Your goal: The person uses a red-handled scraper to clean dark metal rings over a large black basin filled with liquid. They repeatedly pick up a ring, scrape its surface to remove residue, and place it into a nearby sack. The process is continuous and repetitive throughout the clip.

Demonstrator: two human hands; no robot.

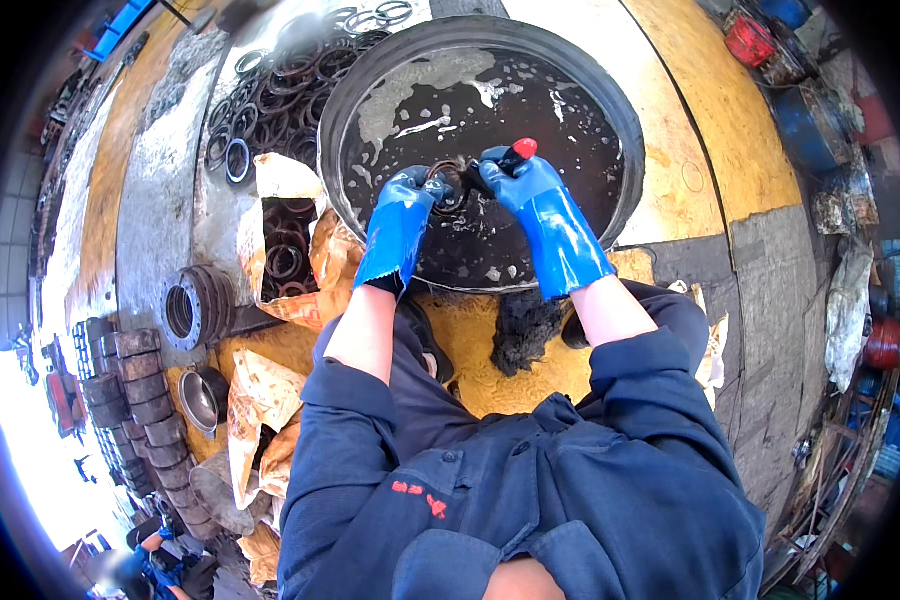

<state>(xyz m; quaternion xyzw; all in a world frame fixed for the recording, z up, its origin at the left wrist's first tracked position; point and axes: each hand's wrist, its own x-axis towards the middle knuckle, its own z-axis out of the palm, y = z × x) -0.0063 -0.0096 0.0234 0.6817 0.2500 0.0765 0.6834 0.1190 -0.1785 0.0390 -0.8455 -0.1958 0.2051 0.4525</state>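
Observation:
Both my hands wear long blue rubber gloves and meet over a wide black tub (627, 125) of dark liquid with patches of foam. My left hand (407, 190) is closed on a dark brownish metal ring (449, 163), held just above the liquid. My right hand (518, 182) is wrapped round a tool with a black, red-ended handle (524, 149). The tool's working end lies against or close to the ring, too dark to make out its kind.
Many similar rings (238, 160) lie left of the tub. An open sack (253, 250) holds more. Stacked rings (198, 307), a metal bowl (203, 398) and piled dark cylinders (142, 368) stand further left. Black rag-like material (526, 332) lies between my feet. Another person (160, 565) is at lower left.

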